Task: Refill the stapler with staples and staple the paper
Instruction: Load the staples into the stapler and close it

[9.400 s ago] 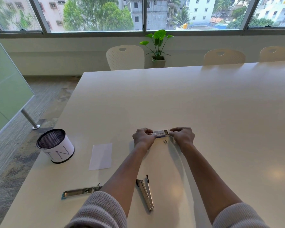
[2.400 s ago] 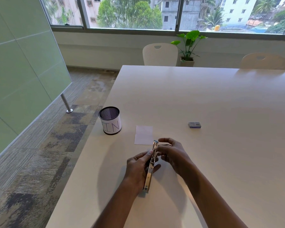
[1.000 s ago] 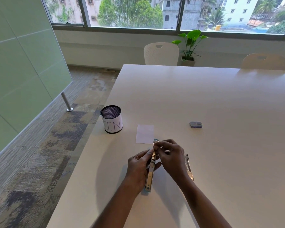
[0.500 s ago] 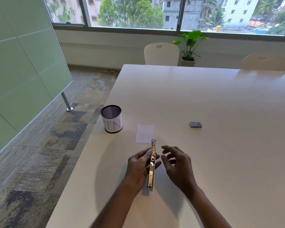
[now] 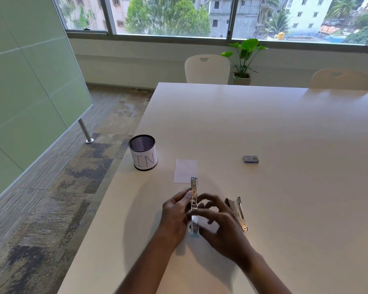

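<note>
A long metal stapler body (image 5: 194,200) lies on the white table (image 5: 263,124), pointing away from me. My left hand (image 5: 175,217) grips it from the left side, thumb on its top. My right hand (image 5: 219,221) hovers just right of it with fingers spread, holding nothing. A second metal stapler part (image 5: 238,213) lies on the table to the right of my right hand. A small white sheet of paper (image 5: 185,170) lies just beyond the stapler's far tip. The small grey staple box (image 5: 250,159) sits farther off to the right.
A black mesh cup with a white "BIN" label (image 5: 143,152) stands near the table's left edge. White chairs (image 5: 207,68) and a potted plant (image 5: 243,58) are beyond the far edge. The floor drops away to the left.
My right hand has let go of the stapler's front end and drawn back to the right with fingers spread. The second metal part is again in view beside it.
</note>
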`<move>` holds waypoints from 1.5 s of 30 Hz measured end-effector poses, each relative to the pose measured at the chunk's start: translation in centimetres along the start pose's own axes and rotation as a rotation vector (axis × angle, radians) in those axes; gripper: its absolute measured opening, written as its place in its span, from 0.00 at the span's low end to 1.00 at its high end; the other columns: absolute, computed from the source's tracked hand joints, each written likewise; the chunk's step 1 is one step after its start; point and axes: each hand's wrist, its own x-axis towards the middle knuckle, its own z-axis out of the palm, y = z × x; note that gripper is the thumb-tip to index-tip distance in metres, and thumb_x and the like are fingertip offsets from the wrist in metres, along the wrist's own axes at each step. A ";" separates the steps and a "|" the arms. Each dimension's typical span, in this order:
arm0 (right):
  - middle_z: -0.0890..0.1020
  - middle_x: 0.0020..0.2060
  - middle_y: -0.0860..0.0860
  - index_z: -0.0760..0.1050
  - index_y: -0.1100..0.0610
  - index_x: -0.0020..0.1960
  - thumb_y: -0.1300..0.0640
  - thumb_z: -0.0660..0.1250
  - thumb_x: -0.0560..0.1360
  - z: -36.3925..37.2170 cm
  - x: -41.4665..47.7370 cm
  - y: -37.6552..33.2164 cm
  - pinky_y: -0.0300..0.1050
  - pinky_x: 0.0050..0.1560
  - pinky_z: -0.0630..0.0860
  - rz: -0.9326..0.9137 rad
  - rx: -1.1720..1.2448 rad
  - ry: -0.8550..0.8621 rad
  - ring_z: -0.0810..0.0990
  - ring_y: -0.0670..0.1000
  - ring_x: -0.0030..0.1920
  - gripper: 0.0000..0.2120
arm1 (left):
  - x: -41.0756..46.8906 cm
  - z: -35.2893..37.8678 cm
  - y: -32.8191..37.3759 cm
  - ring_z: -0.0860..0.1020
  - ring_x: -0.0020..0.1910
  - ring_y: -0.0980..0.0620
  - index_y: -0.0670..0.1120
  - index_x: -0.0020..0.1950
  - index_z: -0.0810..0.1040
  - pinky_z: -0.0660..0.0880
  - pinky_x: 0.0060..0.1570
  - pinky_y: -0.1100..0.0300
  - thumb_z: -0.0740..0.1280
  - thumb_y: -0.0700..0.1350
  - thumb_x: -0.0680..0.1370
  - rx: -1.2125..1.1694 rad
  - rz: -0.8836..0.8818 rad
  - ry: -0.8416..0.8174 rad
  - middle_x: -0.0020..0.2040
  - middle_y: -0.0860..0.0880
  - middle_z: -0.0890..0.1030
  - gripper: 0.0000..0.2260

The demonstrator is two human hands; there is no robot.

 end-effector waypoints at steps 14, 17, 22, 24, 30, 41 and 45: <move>0.83 0.59 0.44 0.84 0.49 0.57 0.48 0.78 0.73 0.4 5.5 1.6 0.46 0.57 0.82 0.479 0.619 0.200 0.84 0.49 0.59 0.14 | -1.4 0.3 0.6 0.84 0.58 0.41 0.41 0.57 0.86 0.83 0.50 0.50 0.70 0.44 0.77 -0.012 0.031 -0.168 0.58 0.37 0.85 0.12; 0.85 0.59 0.50 0.78 0.48 0.64 0.45 0.80 0.70 0.7 5.8 1.5 0.51 0.57 0.83 0.584 0.818 0.144 0.85 0.53 0.59 0.25 | -1.5 0.1 0.8 0.84 0.59 0.40 0.41 0.59 0.85 0.83 0.52 0.51 0.72 0.47 0.76 -0.010 0.037 -0.187 0.59 0.37 0.84 0.15; 0.85 0.57 0.56 0.71 0.56 0.69 0.50 0.81 0.68 0.5 6.5 1.0 0.47 0.51 0.84 0.720 1.082 0.159 0.86 0.54 0.56 0.35 | -1.4 -0.2 0.6 0.82 0.61 0.38 0.40 0.59 0.85 0.82 0.57 0.49 0.74 0.43 0.75 0.024 0.020 -0.211 0.60 0.36 0.84 0.14; 0.85 0.57 0.59 0.72 0.58 0.69 0.51 0.79 0.71 0.3 6.6 0.8 0.48 0.53 0.83 0.743 1.150 0.137 0.86 0.56 0.58 0.30 | -1.5 -0.1 0.5 0.83 0.61 0.38 0.40 0.58 0.86 0.82 0.55 0.51 0.75 0.43 0.74 0.036 0.025 -0.222 0.59 0.36 0.84 0.14; 0.86 0.56 0.60 0.78 0.61 0.64 0.51 0.74 0.74 0.8 6.9 0.3 0.54 0.56 0.83 0.747 1.133 0.155 0.86 0.58 0.57 0.22 | -2.2 -0.2 0.4 0.84 0.61 0.44 0.45 0.58 0.87 0.82 0.54 0.58 0.82 0.46 0.66 0.138 0.051 -0.292 0.59 0.41 0.85 0.21; 0.86 0.53 0.59 0.81 0.61 0.58 0.33 0.76 0.67 0.9 6.8 1.1 0.54 0.54 0.84 0.750 1.079 0.120 0.86 0.60 0.55 0.34 | -2.1 0.0 -0.3 0.83 0.60 0.42 0.43 0.58 0.86 0.82 0.55 0.57 0.75 0.40 0.73 0.138 0.119 -0.263 0.58 0.39 0.85 0.14; 0.84 0.56 0.67 0.82 0.66 0.58 0.36 0.74 0.70 0.7 6.8 1.5 0.55 0.56 0.83 0.812 1.138 0.135 0.86 0.61 0.54 0.34 | -1.6 0.0 -0.4 0.83 0.61 0.41 0.43 0.58 0.86 0.82 0.58 0.55 0.73 0.40 0.75 0.121 0.109 -0.262 0.59 0.39 0.85 0.12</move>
